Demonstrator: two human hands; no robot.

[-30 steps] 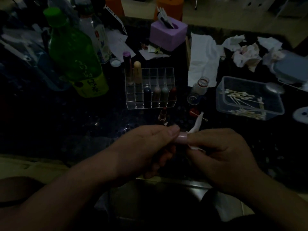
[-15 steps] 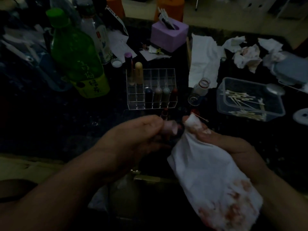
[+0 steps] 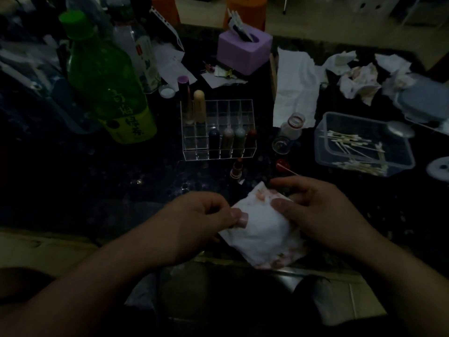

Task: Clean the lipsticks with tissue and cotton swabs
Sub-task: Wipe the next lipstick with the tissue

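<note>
My left hand (image 3: 204,220) pinches a small pale pink lipstick piece (image 3: 240,218) at the left edge of a white tissue (image 3: 262,229) stained red. My right hand (image 3: 320,212) holds that tissue from the right, thumb pressed on top. Both hands hover over the near edge of the dark table. An open lipstick (image 3: 237,169) stands just beyond them. A clear organizer (image 3: 218,132) holds several lipsticks. Cotton swabs lie in a clear plastic box (image 3: 364,144), and one swab (image 3: 289,170) lies loose by a red cap (image 3: 281,164).
A green bottle (image 3: 107,79) and a clear bottle (image 3: 136,47) stand at the left. A purple tissue holder (image 3: 244,51), a flat tissue sheet (image 3: 295,88), crumpled used tissues (image 3: 359,79) and a small jar (image 3: 292,127) sit further back. A grey lid (image 3: 427,98) lies at right.
The tissue was first bunched in my right hand, then hung open and stained; now it is folded between both hands. My left hand keeps its pinch on the pink piece.
</note>
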